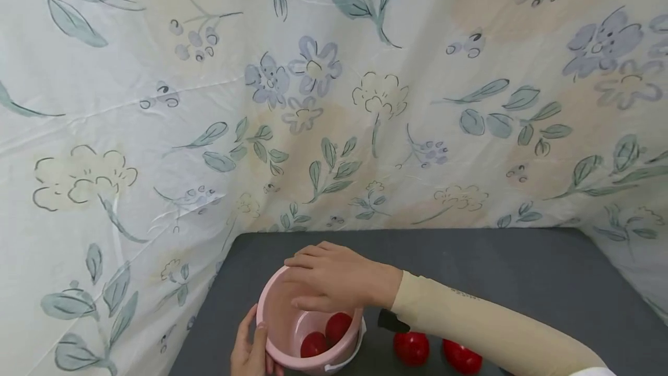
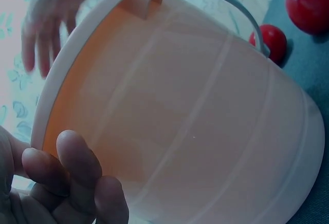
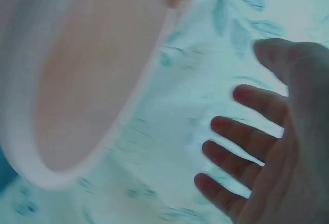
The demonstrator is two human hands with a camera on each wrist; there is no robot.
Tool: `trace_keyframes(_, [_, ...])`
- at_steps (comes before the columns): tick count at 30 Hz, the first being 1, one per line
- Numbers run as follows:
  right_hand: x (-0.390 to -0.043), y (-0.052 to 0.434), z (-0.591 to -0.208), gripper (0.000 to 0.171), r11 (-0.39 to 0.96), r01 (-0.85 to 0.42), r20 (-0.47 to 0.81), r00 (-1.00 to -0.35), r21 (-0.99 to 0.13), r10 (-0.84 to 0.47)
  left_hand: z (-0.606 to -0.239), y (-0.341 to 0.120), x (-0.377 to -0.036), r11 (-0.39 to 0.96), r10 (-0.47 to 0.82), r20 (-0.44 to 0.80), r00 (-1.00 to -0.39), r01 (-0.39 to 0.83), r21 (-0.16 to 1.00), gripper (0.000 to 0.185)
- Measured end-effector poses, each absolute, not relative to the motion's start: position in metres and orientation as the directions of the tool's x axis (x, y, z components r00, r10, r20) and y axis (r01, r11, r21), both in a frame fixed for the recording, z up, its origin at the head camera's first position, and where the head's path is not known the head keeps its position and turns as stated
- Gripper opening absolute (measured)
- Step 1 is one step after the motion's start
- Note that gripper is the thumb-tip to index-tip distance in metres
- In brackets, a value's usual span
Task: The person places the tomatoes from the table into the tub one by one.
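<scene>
A pink bucket (image 1: 276,341) with a white handle (image 1: 360,338) is tilted so that its mouth faces up and toward me. Inside lie two round, glossy red balls (image 1: 314,344), perhaps fruit. My left hand (image 1: 250,347) grips the bucket's rim on the left side; the left wrist view shows its curled fingers (image 2: 77,162) by the rim. My right hand (image 1: 334,280) hovers over the bucket's mouth, palm down and holding nothing. In the right wrist view, its fingers (image 3: 247,134) are spread and relaxed, apart from the bucket.
Right of the bucket, more red balls (image 1: 411,348) lie on the dark grey tabletop (image 1: 469,266), partly below my right forearm. A black item (image 1: 392,321) shows at the right wrist. Floral cloth (image 1: 334,103) hangs behind the table and along its sides.
</scene>
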State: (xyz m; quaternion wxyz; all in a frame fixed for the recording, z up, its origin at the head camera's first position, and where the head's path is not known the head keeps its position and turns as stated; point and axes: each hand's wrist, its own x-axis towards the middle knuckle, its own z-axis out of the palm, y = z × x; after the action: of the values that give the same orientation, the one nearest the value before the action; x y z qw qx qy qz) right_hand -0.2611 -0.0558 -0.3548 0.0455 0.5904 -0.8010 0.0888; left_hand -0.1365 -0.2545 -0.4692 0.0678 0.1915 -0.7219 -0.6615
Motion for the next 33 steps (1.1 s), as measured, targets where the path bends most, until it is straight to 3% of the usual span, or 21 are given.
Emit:
trace_keyframes(2, [-0.254,-0.046,-0.344,0.046,0.32,-0.947,0.231,-0.304,0.034,-0.924,-0.47,-0.254,-0.137,0.038,-0.372,-0.159,-0.915,-0.186,0.982,0.053])
trace_keyframes(4, [-0.249,-0.035,-0.336,0.048,0.345,-0.937,0.259,-0.321,0.054,-0.911,-0.47,-0.254,-0.137,0.025,-0.391,-0.176,-0.904,-0.201,0.979,0.053])
trace_keyframes(10, [-0.247,0.005,-0.326,0.054,0.467,-0.876,0.241,-0.483,-0.123,-0.842,-0.47,-0.254,-0.137,-0.002,-0.427,-0.211,-0.879,-0.233,0.973,0.053])
trace_keyframes(18, [-0.239,0.075,-0.341,0.056,0.618,-0.747,0.257,-0.665,-0.246,-0.702,-0.474,-0.255,-0.137,0.007,-0.435,-0.249,-0.865,-0.28,0.96,0.053])
trace_keyframes(26, [-0.221,0.152,-0.357,0.053,0.744,-0.626,0.366,-0.766,-0.235,-0.529,-0.474,-0.249,-0.14,0.017,-0.424,-0.247,-0.871,-0.28,0.96,0.052])
trace_keyframes(33, [-0.212,0.195,-0.358,0.057,0.81,-0.508,0.339,-0.847,-0.294,-0.409,-0.479,-0.253,-0.142,-0.009,-0.429,-0.246,-0.869,-0.268,0.963,0.055])
